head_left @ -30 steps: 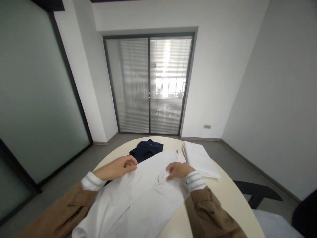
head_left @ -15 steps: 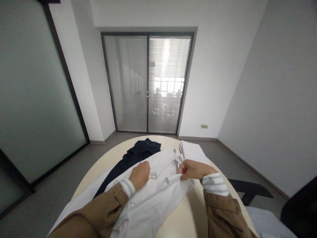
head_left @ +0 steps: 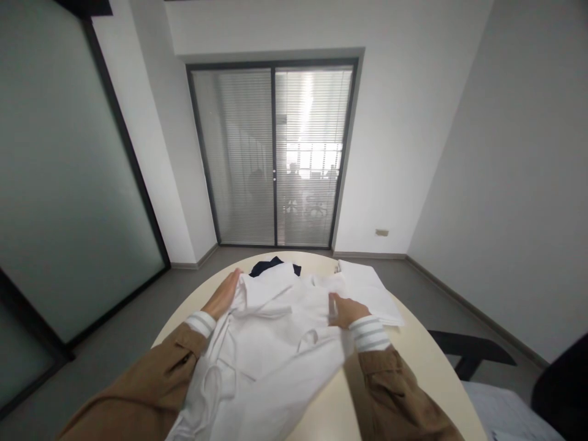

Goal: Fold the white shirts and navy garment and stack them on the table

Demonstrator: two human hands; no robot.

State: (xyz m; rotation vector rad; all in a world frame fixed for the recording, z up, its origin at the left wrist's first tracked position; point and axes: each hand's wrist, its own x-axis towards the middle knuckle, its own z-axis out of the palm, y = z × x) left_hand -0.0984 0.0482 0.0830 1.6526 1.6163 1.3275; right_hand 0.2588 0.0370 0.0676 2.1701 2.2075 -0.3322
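Head view: both hands were on a white shirt [head_left: 271, 343] spread loosely over the round cream table [head_left: 413, 373]. Left hand [head_left: 223, 296] lay flat along the shirt's far-left edge, fingers extended, not clenched; whether the thumb pinched fabric underneath couldn't be told. Right hand [head_left: 343, 311] sat at the shirt's right side with fingers curled, apparently pinching a fold of cloth. The shirt was rumpled, with a cuff or loop [head_left: 309, 338] sticking up mid-panel, and its near end hung over the table edge toward the person.

A dark navy garment [head_left: 271, 267] lay mostly covered under the shirt's far end, only a small part showing. A folded white stack [head_left: 372, 293] sat just beside the right hand.

Risks, as judged: the overhanging end could drag the whole shirt off if grip loosened. Pulling the far edge could snag and shift the navy piece beneath. Right hand's closeness to the stack meant a sideways tug could knock it askew.
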